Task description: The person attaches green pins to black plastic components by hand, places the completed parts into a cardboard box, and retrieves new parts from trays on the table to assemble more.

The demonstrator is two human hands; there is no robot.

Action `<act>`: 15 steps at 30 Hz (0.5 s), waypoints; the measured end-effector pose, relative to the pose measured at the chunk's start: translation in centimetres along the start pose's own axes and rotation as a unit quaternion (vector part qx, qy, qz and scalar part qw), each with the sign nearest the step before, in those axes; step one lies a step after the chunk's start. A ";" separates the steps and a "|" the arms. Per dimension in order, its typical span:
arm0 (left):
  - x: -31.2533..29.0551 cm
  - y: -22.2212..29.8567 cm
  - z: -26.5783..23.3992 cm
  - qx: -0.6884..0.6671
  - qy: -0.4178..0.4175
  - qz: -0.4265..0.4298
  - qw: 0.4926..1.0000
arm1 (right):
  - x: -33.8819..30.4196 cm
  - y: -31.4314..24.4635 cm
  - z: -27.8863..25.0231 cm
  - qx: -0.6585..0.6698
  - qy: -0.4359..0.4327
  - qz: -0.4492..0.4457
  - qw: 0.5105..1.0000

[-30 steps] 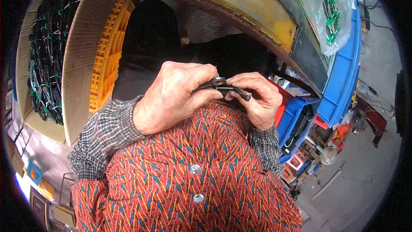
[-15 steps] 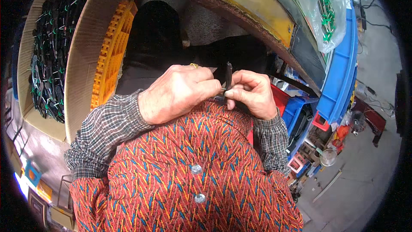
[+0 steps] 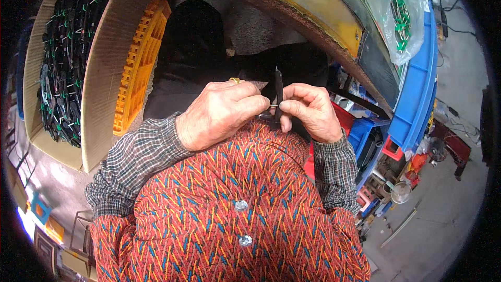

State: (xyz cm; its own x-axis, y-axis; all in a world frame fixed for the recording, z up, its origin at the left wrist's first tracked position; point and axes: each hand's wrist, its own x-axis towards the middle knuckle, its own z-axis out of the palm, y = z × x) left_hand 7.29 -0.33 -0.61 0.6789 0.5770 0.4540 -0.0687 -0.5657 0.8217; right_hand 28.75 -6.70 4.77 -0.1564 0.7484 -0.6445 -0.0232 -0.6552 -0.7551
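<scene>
My left hand (image 3: 224, 114) is closed in a pinch, thumb against forefinger, on a thin metal pin (image 3: 273, 105). The pin's tip meets a narrow black strip-shaped part (image 3: 278, 86), which stands roughly upright with its pointed end away from me. From the other side, the thumb and fingers of my right hand (image 3: 313, 112) grip the lower half of that part. Both hands are almost touching, just in front of my belly. Whether the pin passes into the part cannot be made out. The left hand's lower fingers are hidden.
On the left, a cardboard box (image 3: 96, 83) holds many black parts with green bits and pins (image 3: 62, 73), beside an orange plastic crate (image 3: 138, 68). A worn table edge (image 3: 313, 28) curves ahead. At right are a clear bag of green pieces (image 3: 401, 18) and a blue tray (image 3: 412, 104).
The black part has turned slightly, and its pointed end now shows longer and thinner. My right thumb has shifted a little along it. Both hands remain together in the same place.
</scene>
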 end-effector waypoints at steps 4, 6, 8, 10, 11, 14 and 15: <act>0.0 0.0 0.1 0.003 0.006 0.001 1.000 | 0.0 0.2 0.0 -0.008 0.005 0.008 1.000; -0.1 0.0 0.1 0.034 -0.012 0.014 0.999 | 0.1 0.4 0.0 0.003 0.009 0.021 1.000; -0.1 -0.1 0.3 0.035 -0.007 0.022 0.999 | 0.1 0.6 0.0 0.016 0.014 0.034 0.999; -0.1 -0.2 0.4 0.037 -0.001 0.029 0.999 | 0.2 0.6 -0.1 0.039 0.005 0.044 0.998; -0.1 -0.2 0.4 0.037 -0.005 0.029 0.999 | 0.3 0.6 0.0 0.039 0.004 0.044 0.998; -0.1 -0.2 0.5 0.041 -0.010 0.027 0.999 | 0.5 0.4 0.4 0.057 0.010 -0.016 0.998; -0.2 -0.2 0.5 0.043 -0.012 0.025 0.999 | 0.6 0.5 0.3 0.070 0.003 -0.026 0.997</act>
State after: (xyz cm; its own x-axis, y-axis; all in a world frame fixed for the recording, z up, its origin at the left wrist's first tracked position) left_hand 7.56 -0.60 -1.03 0.6932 0.5337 0.4843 -0.0396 -0.6428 0.7650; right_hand 28.38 -6.63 4.02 -0.1448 0.7822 -0.6060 -0.1681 -0.6230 -0.7639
